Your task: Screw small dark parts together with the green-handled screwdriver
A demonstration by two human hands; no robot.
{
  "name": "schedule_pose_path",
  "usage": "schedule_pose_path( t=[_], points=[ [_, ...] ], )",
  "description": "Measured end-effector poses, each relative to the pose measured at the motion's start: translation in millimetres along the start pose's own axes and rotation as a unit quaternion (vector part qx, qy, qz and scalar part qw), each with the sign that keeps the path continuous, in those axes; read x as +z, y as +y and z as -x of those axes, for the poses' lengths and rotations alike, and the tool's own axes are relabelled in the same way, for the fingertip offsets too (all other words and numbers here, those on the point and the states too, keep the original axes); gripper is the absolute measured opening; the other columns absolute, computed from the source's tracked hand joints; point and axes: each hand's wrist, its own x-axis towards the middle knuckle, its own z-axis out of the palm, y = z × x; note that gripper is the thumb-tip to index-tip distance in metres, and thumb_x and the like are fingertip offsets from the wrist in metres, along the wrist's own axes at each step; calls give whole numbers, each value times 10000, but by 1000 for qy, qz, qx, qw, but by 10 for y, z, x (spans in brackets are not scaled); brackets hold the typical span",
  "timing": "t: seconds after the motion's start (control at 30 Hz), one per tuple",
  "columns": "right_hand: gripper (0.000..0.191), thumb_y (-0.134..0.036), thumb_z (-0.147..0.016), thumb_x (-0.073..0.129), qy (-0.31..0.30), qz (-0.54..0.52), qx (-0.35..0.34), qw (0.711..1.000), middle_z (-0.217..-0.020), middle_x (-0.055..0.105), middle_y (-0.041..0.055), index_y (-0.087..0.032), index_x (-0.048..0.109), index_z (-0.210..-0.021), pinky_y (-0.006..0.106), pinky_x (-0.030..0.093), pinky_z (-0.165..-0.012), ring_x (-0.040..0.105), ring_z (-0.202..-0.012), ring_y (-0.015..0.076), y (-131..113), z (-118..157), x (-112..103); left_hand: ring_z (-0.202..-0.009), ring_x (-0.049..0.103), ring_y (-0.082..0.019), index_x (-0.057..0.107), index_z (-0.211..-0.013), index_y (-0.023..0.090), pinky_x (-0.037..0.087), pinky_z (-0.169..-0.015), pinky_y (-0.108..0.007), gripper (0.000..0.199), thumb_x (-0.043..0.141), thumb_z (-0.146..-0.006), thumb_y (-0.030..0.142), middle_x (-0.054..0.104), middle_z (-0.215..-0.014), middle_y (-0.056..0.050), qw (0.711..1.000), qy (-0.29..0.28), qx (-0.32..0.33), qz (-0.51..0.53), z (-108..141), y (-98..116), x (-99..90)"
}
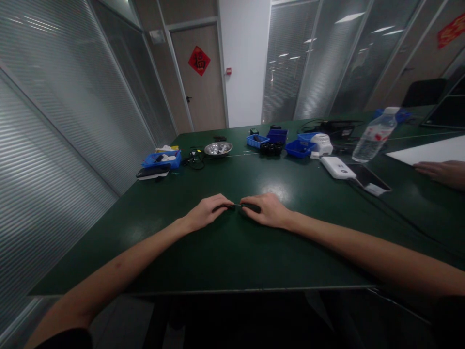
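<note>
Both of my hands meet low over the middle of the green table [203, 261]. My right hand [271, 209] is closed on the dark handle of what looks like a screwdriver [253, 207]. From that handle a thin metal shaft points left. Opposite it, my left hand [205, 211] pinches a small black part [228, 207], partly covered by the fingers. The shaft's tip reaches this part; whether it sits inside or only touches cannot be made out.
At the left rear are a blue tray [176, 160], a black case [153, 171] and a steel bowl [218, 149]. Blue bins [298, 149], a white device [337, 167] and a water bottle [376, 134] stand to the right. Another person's hand [443, 173] rests beside a white sheet [432, 151].
</note>
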Motion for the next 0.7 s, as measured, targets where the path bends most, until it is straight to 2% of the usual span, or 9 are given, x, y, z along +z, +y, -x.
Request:
schedule_pose_path(
  t=[0.7],
  points=[
    [407, -437, -1034, 468, -26, -22, -17, 999, -1033, 788, 63, -218, 713, -1274, 275, 457, -729, 704, -787, 172, -35, 15, -41, -1117, 641, -190, 657, -1304, 195, 547, -993, -356, 305, 552, -1024, 138, 648, -1218, -94, 1000, 5, 5, -12, 8, 4, 13]
  ],
)
